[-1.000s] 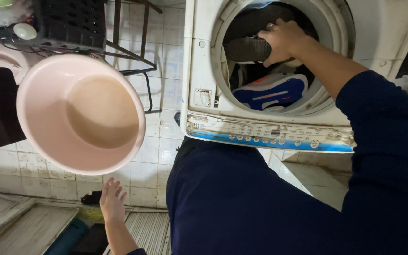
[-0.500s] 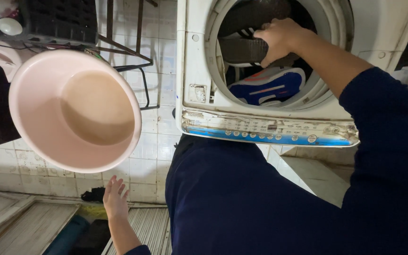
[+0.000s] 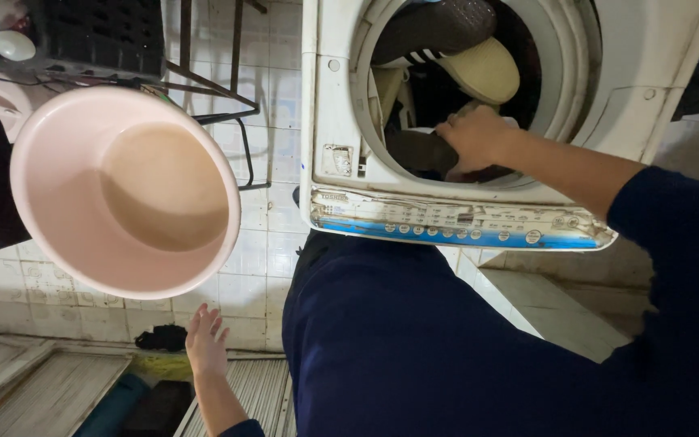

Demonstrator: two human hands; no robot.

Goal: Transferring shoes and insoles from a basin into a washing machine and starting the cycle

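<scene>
My left hand [image 3: 206,344] hangs low with fingers spread and empty, free for balance, beside the pink basin [image 3: 127,190]; farther off, my right hand [image 3: 479,139] is inside the washing machine [image 3: 329,105] drum, closed on a dark shoe [image 3: 418,152] near its front rim, other shoes [image 3: 455,44] piled behind.

One white top-loading washing machine [image 3: 446,162] stands open, with two shoes showing in its drum: one dark shoe [image 3: 434,28] and one cream shoe [image 3: 485,71]. One pink basin [image 3: 123,190], one black crate [image 3: 95,32] and two bare hands, left [image 3: 205,344] and right [image 3: 475,139], are in view
</scene>
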